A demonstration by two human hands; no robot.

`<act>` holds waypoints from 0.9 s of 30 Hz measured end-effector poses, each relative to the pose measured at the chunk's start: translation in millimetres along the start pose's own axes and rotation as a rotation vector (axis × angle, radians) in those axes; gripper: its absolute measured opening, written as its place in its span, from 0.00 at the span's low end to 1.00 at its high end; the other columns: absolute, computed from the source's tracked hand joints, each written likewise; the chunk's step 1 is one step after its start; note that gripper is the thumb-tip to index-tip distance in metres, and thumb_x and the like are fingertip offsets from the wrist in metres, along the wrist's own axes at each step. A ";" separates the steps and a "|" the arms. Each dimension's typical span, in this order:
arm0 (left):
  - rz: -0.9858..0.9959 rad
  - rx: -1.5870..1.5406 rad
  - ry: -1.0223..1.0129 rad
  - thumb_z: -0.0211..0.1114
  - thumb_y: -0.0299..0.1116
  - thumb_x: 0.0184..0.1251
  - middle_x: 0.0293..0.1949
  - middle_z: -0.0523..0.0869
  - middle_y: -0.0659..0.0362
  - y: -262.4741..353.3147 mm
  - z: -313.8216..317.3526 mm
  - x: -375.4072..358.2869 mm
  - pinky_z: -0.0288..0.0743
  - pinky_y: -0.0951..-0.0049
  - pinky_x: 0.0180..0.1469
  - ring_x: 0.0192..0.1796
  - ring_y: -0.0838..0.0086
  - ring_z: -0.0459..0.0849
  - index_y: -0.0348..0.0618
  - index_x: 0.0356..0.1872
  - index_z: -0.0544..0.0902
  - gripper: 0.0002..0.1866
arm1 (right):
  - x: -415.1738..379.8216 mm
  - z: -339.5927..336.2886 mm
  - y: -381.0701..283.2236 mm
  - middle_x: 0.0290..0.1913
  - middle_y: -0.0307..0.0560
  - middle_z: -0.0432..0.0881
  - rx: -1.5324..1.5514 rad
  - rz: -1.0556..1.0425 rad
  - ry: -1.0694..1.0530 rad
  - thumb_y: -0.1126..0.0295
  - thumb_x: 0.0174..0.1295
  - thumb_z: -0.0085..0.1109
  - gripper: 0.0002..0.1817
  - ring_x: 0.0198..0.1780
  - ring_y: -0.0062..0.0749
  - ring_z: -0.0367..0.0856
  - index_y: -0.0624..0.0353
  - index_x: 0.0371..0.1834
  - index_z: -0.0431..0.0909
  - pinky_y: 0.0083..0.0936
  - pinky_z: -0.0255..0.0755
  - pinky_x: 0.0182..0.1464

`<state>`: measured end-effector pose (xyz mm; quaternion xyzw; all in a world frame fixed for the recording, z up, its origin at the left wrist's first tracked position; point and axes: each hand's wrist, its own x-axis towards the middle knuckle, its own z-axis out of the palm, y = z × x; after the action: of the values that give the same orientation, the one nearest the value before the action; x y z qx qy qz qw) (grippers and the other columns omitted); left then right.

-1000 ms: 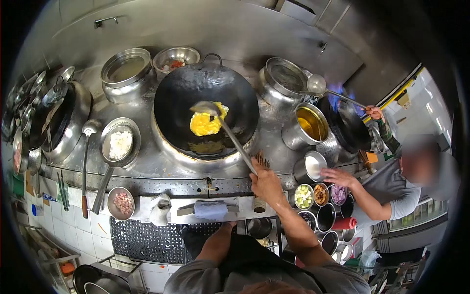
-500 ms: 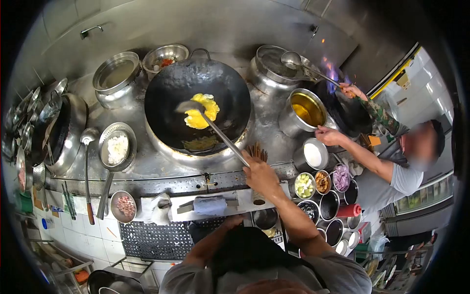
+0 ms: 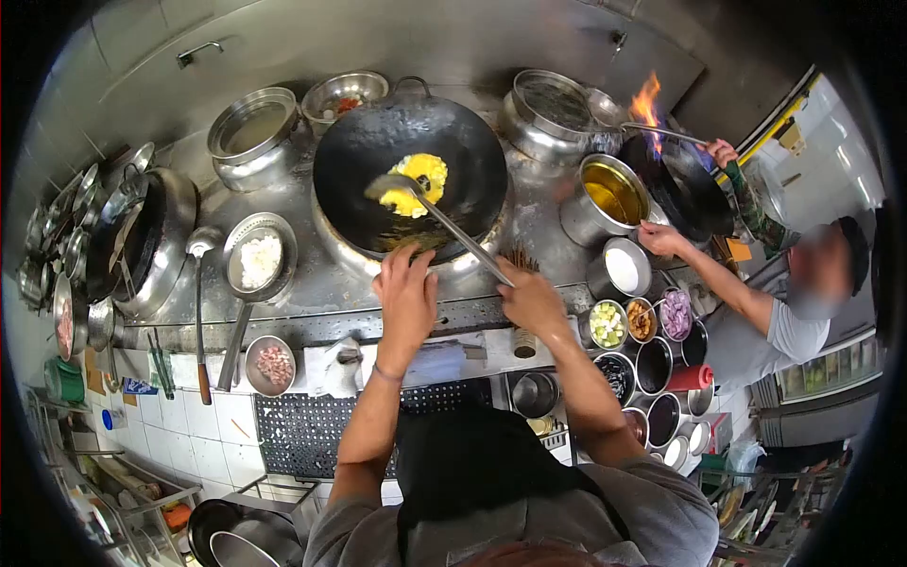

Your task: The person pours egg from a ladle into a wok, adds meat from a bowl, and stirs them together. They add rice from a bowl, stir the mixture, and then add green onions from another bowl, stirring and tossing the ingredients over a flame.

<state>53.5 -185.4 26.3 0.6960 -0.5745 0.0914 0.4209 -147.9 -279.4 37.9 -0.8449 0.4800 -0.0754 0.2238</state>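
My right hand (image 3: pixel 531 300) is closed around the handle of a long metal ladle (image 3: pixel 463 241). The ladle's head reaches into a large black wok (image 3: pixel 354 156) and overlaps the left side of some yellow cooked egg (image 3: pixel 430 173). The egg forms a rough ring in the wok's middle, with dark metal showing through its centre. My left hand (image 3: pixel 406 300), fingers stretched out and apart, is just in front of the wok's near rim, its fingertips close to the edge. It holds nothing visible.
Left of the wok, a strainer (image 3: pixel 282 235) holds white food near a second ladle (image 3: pixel 199 312). Chopped meat fills a bowl (image 3: pixel 270 366). At right stand an oil pot (image 3: pixel 572 215) and several ingredient cups. A co-worker (image 3: pixel 756 293) works beside a flaming wok (image 3: pixel 694 194).
My left hand has risen from below the counter edge to the wok's near rim. The ladle has shifted against the egg, now ring-shaped. The view has moved, and the co-worker's flame is taller.
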 end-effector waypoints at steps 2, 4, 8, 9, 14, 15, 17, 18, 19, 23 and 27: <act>-0.016 -0.117 -0.103 0.67 0.29 0.65 0.49 0.85 0.51 -32.6 19.3 2.2 0.72 0.54 0.55 0.54 0.51 0.80 0.42 0.51 0.84 0.13 | -14.8 -8.2 3.5 0.46 0.62 0.86 -0.025 0.033 -0.032 0.68 0.64 0.59 0.30 0.49 0.64 0.85 0.52 0.71 0.70 0.53 0.78 0.54; -0.021 -0.166 -0.138 0.68 0.34 0.66 0.45 0.84 0.54 -48.7 32.3 7.8 0.73 0.52 0.51 0.51 0.55 0.80 0.42 0.46 0.85 0.11 | -17.1 -6.3 1.8 0.47 0.62 0.86 -0.093 0.131 -0.003 0.68 0.64 0.59 0.30 0.49 0.64 0.84 0.51 0.71 0.70 0.53 0.78 0.55; -0.054 -0.066 -0.171 0.65 0.41 0.69 0.42 0.84 0.51 -59.1 60.9 1.8 0.73 0.51 0.48 0.49 0.53 0.80 0.40 0.39 0.84 0.13 | 20.2 35.6 -15.7 0.48 0.62 0.86 -0.096 0.124 0.136 0.67 0.64 0.60 0.30 0.50 0.64 0.84 0.46 0.72 0.70 0.52 0.78 0.56; -0.050 -0.057 -0.180 0.65 0.41 0.69 0.41 0.84 0.51 -56.7 56.1 0.0 0.73 0.51 0.48 0.49 0.53 0.80 0.40 0.38 0.84 0.13 | 14.5 28.2 -20.6 0.48 0.62 0.86 -0.110 0.108 0.110 0.68 0.64 0.60 0.30 0.50 0.64 0.85 0.47 0.72 0.70 0.52 0.78 0.55; -0.009 -0.130 -0.098 0.65 0.40 0.69 0.37 0.84 0.49 -40.5 22.2 14.6 0.72 0.49 0.44 0.45 0.51 0.80 0.40 0.34 0.82 0.13 | -4.0 -13.4 -21.8 0.49 0.65 0.85 -0.126 0.040 0.130 0.68 0.63 0.61 0.29 0.51 0.59 0.85 0.50 0.70 0.72 0.50 0.79 0.55; -0.018 -0.154 -0.109 0.65 0.40 0.70 0.36 0.84 0.49 -41.8 20.6 14.6 0.72 0.49 0.44 0.44 0.50 0.80 0.40 0.33 0.82 0.13 | -11.1 -13.5 -25.8 0.49 0.65 0.85 -0.140 0.054 0.158 0.68 0.63 0.61 0.29 0.51 0.58 0.85 0.51 0.70 0.72 0.50 0.78 0.55; -0.013 -0.177 -0.140 0.64 0.39 0.70 0.36 0.84 0.48 -51.8 31.3 3.9 0.73 0.50 0.44 0.44 0.49 0.80 0.39 0.32 0.82 0.13 | -16.7 15.5 -12.2 0.46 0.63 0.86 -0.083 -0.071 0.291 0.72 0.65 0.58 0.28 0.45 0.58 0.86 0.58 0.70 0.70 0.47 0.80 0.49; -0.005 -0.187 -0.150 0.64 0.39 0.70 0.35 0.84 0.48 -56.6 36.3 0.1 0.73 0.50 0.44 0.43 0.49 0.80 0.39 0.32 0.82 0.13 | -13.8 39.2 13.2 0.43 0.63 0.86 -0.058 -0.226 0.412 0.74 0.66 0.57 0.28 0.40 0.56 0.87 0.60 0.71 0.70 0.45 0.81 0.43; 0.005 -0.198 -0.157 0.64 0.38 0.70 0.35 0.84 0.48 -58.5 37.3 2.2 0.73 0.50 0.44 0.43 0.49 0.80 0.39 0.32 0.82 0.13 | -20.1 24.8 -1.8 0.38 0.59 0.85 0.319 -0.078 0.165 0.75 0.68 0.56 0.27 0.30 0.45 0.84 0.63 0.72 0.68 0.40 0.78 0.33; 0.026 -0.258 -0.058 0.66 0.36 0.68 0.33 0.84 0.47 -62.3 40.2 7.4 0.72 0.49 0.44 0.41 0.48 0.80 0.38 0.30 0.82 0.12 | -16.2 -12.3 -29.4 0.29 0.48 0.79 0.837 0.179 -0.152 0.77 0.70 0.54 0.29 0.15 0.22 0.70 0.66 0.75 0.63 0.29 0.66 0.15; 0.018 -0.285 -0.090 0.66 0.36 0.68 0.34 0.83 0.48 -64.3 38.4 6.1 0.72 0.49 0.44 0.41 0.48 0.79 0.38 0.31 0.82 0.11 | -7.7 41.0 -8.3 0.31 0.48 0.82 0.181 -0.352 0.365 0.75 0.66 0.59 0.29 0.21 0.29 0.77 0.66 0.71 0.69 0.28 0.73 0.24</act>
<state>98.2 -217.3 -25.1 0.6275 -0.6062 -0.0188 0.4883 -131.5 -256.7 5.9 -0.8644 0.3493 -0.3071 0.1913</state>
